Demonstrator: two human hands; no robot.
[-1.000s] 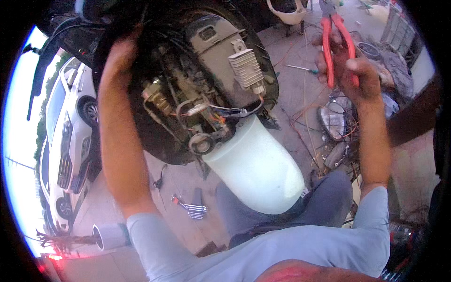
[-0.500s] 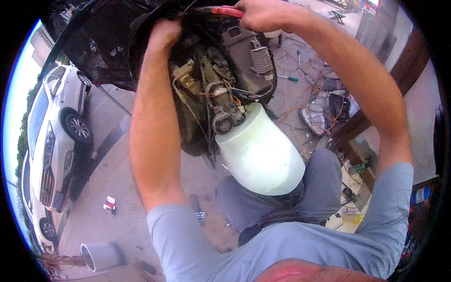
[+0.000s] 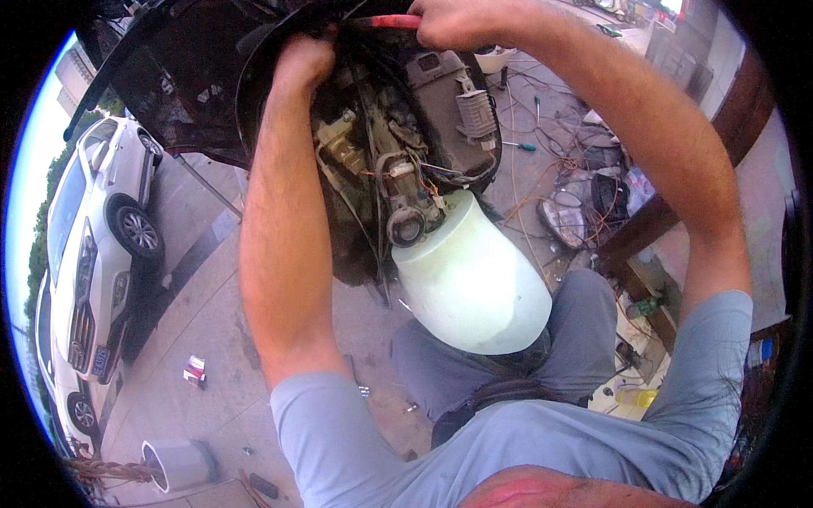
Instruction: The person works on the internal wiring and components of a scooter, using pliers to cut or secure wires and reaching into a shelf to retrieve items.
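Note:
My left hand (image 3: 306, 57) is up at the dark edge of an opened vehicle body (image 3: 195, 85), fingers curled in among black parts. What they grip is lost in shadow. My right hand (image 3: 457, 24) is closed round red-handled pliers (image 3: 391, 21), which point left toward the left hand; their jaws are hard to see against the dark. Below the hands is a dusty assembly with a brass-coloured part (image 3: 339, 144), a round-ended cylinder (image 3: 406, 227), loose wires and a finned silver block (image 3: 476, 112). A pale, smooth rounded shell (image 3: 474, 284) stands between my knees.
White cars (image 3: 106, 212) are parked at the left. Tangled cables (image 3: 584, 157), screwdrivers (image 3: 518, 146) and scrap cover the ground at right, beside a brown beam (image 3: 631, 233). A grey bucket (image 3: 182, 464) and a small red-and-white box (image 3: 195, 371) are at lower left.
My right hand has shifted slightly left and down with the pliers. The left hand stays at the dark edge; the view has moved a little.

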